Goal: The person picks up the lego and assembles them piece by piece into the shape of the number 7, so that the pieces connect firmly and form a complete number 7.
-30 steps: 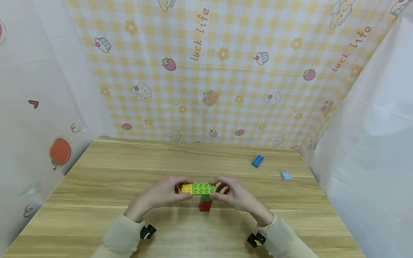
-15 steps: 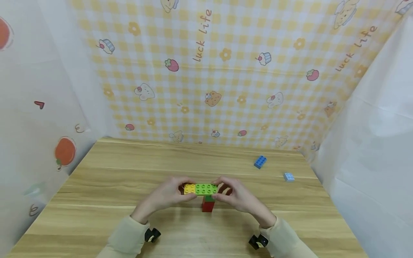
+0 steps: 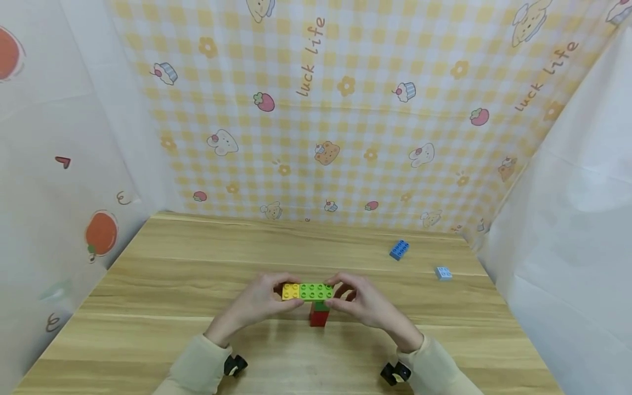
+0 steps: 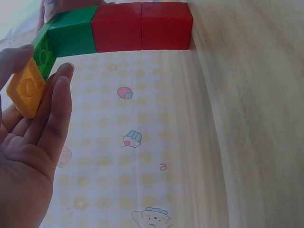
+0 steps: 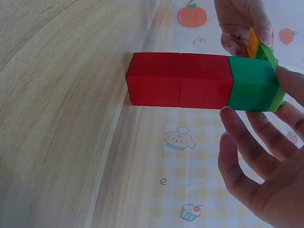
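Note:
In the head view, a stack of toy building bricks stands upright near the middle of the table. Two red bricks (image 5: 156, 80) form its lower part, with a dark green brick (image 5: 251, 85) above them. A flat light green brick (image 3: 316, 292) lies across the top and reaches out to the left. At its left end is a flat yellow brick (image 3: 291, 291); whether the two are joined I cannot tell. My left hand (image 3: 257, 299) pinches the yellow brick between thumb and fingers. My right hand (image 3: 362, 299) pinches the right end of the light green brick.
A blue brick (image 3: 399, 250) and a smaller light blue brick (image 3: 443, 273) lie on the wooden table (image 3: 197, 247) at the back right. A checked cloth (image 3: 276, 126) hangs behind the table, and white sheets (image 3: 568, 219) hang at both sides.
The head view has shifted slightly, so everything appears a little further right. Both hands keep their hold on the yellow and light green bricks, with no other clear movement.

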`<action>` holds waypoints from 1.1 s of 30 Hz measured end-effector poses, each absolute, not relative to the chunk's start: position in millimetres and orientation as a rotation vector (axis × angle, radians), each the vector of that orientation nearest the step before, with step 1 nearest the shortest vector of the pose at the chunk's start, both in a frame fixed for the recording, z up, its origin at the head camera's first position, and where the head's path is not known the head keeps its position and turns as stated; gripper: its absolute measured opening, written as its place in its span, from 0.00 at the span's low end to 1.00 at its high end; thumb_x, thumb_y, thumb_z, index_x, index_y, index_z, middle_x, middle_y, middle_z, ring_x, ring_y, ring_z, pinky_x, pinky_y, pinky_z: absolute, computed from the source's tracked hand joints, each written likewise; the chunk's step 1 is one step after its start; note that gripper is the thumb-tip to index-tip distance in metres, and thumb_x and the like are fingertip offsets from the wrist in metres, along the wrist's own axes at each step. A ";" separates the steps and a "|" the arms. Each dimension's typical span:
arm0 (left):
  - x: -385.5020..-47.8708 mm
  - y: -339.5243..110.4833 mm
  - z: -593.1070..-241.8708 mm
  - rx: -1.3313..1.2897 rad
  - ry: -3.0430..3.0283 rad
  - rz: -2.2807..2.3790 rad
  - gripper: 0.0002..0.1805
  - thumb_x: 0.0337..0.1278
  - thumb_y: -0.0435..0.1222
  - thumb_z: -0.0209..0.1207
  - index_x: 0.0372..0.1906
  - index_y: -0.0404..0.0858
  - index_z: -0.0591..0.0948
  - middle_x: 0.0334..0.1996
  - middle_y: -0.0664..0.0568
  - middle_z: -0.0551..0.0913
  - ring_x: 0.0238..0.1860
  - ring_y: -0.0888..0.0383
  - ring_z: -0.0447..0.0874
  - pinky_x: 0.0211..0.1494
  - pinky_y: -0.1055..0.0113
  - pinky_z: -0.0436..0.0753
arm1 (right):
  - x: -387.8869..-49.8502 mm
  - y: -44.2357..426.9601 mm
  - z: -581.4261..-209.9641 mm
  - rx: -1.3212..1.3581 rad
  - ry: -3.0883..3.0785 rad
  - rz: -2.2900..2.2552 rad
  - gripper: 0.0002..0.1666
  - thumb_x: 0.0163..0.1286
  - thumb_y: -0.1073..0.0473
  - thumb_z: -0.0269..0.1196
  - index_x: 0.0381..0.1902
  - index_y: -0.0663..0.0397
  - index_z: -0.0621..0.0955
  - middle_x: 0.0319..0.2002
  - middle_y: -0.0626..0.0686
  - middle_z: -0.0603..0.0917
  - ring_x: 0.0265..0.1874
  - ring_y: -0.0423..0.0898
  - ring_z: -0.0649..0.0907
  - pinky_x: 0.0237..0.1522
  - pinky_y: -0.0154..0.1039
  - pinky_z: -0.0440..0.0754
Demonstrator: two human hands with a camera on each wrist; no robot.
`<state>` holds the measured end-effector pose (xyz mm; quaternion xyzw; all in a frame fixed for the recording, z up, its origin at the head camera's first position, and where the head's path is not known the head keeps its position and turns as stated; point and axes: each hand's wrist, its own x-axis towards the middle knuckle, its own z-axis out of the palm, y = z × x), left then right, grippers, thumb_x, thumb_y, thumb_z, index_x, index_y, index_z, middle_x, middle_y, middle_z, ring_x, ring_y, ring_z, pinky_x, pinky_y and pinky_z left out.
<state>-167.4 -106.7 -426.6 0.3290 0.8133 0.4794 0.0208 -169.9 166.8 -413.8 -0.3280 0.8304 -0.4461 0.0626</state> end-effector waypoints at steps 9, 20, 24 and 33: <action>-169.1 -104.3 -430.5 1.043 2.535 1.525 0.19 0.55 0.41 0.69 0.50 0.36 0.83 0.33 0.60 0.82 0.27 0.64 0.77 0.27 0.69 0.79 | -167.8 166.3 -412.9 -0.944 2.507 -1.371 0.17 0.65 0.58 0.68 0.51 0.50 0.80 0.47 0.50 0.83 0.38 0.46 0.84 0.35 0.39 0.84; -168.0 -105.4 -427.4 1.011 2.531 1.501 0.21 0.56 0.44 0.69 0.50 0.36 0.82 0.32 0.59 0.82 0.28 0.64 0.77 0.28 0.69 0.79 | -168.0 171.9 -414.0 -0.915 2.430 -1.371 0.22 0.68 0.55 0.66 0.59 0.51 0.77 0.50 0.50 0.80 0.43 0.49 0.82 0.41 0.41 0.82; -167.9 -105.1 -425.9 0.995 2.537 1.473 0.22 0.57 0.46 0.68 0.50 0.36 0.82 0.33 0.59 0.82 0.29 0.64 0.77 0.29 0.69 0.79 | -170.8 185.3 -412.5 -0.868 2.390 -1.381 0.26 0.71 0.53 0.63 0.65 0.47 0.73 0.53 0.52 0.79 0.47 0.49 0.81 0.45 0.41 0.80; -167.5 -105.7 -424.7 0.995 2.542 1.464 0.21 0.56 0.42 0.69 0.51 0.34 0.82 0.32 0.58 0.82 0.28 0.64 0.77 0.28 0.69 0.79 | -189.4 242.1 -415.9 -0.689 2.393 -1.508 0.21 0.75 0.58 0.58 0.62 0.58 0.74 0.55 0.62 0.78 0.48 0.60 0.81 0.45 0.53 0.82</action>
